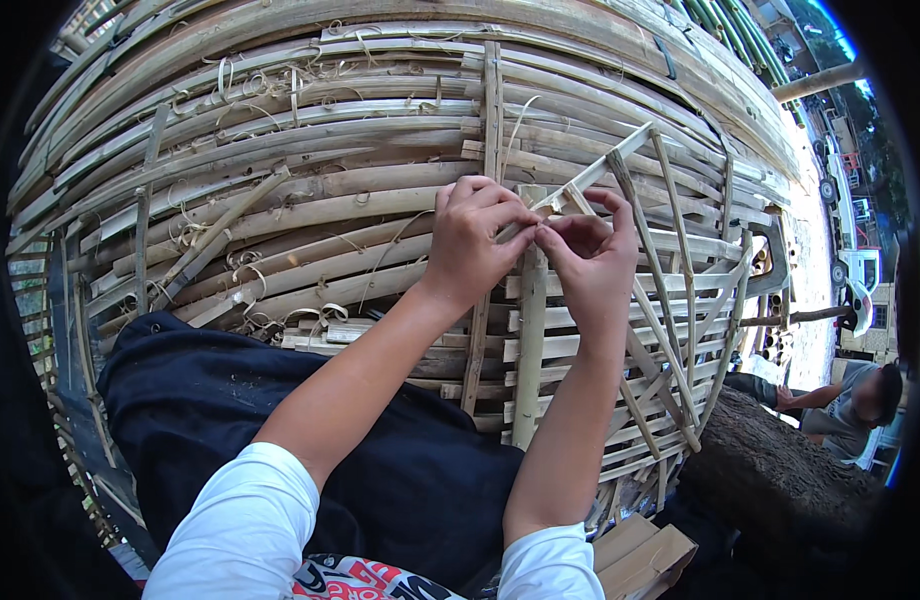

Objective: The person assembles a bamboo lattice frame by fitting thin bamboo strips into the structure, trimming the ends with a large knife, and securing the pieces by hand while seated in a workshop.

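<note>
My left hand [474, 238] and my right hand [592, 255] meet at the top of an upright bamboo pole [530, 330]. Thumb and fingers of each hand are pinched together, tip to tip. Whatever is between them is too small to make out. Just behind the fingertips, a pale split-bamboo strip [628, 146] slants up to the right. A slatted bamboo lattice [570, 345] spreads to the right of the pole, with thin crossing sticks [668, 320] over it.
Long split-bamboo slats [360, 178] lie stacked across the back, with curled shavings [250, 268] among them. Dark cloth [220, 370] covers my lap. A tree trunk [780, 460] and a cardboard box [644, 555] are at the lower right. Beyond are a seated person [845, 410] and a white truck [860, 275].
</note>
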Action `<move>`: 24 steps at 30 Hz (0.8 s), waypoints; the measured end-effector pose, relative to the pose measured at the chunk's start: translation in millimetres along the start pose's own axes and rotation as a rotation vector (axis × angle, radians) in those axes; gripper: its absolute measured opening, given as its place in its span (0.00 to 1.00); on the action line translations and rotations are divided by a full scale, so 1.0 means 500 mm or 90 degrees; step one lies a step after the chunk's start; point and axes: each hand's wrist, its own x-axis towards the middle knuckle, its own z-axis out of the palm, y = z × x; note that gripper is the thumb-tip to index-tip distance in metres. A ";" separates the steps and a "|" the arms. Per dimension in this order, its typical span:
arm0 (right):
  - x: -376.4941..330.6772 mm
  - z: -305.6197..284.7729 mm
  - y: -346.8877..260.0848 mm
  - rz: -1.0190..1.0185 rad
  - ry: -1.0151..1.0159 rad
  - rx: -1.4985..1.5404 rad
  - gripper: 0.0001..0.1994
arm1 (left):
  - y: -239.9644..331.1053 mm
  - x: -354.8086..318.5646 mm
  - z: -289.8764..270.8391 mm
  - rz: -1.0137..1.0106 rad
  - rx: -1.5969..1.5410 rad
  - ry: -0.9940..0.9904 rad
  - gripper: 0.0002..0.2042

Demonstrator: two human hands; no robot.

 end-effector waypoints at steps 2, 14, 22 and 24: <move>-0.031 -0.022 -0.020 -0.020 0.021 -0.105 0.24 | -0.004 -0.001 0.002 0.030 0.004 0.010 0.05; -0.149 -0.051 0.096 -0.179 0.155 -0.389 0.11 | -0.007 0.008 0.009 0.106 0.031 0.022 0.06; -0.161 -0.045 0.104 -0.209 0.170 -0.367 0.11 | -0.007 0.006 0.009 0.111 -0.008 0.009 0.05; -0.201 -0.050 0.089 -0.235 0.200 -0.370 0.14 | -0.011 0.004 0.008 0.116 0.004 0.004 0.05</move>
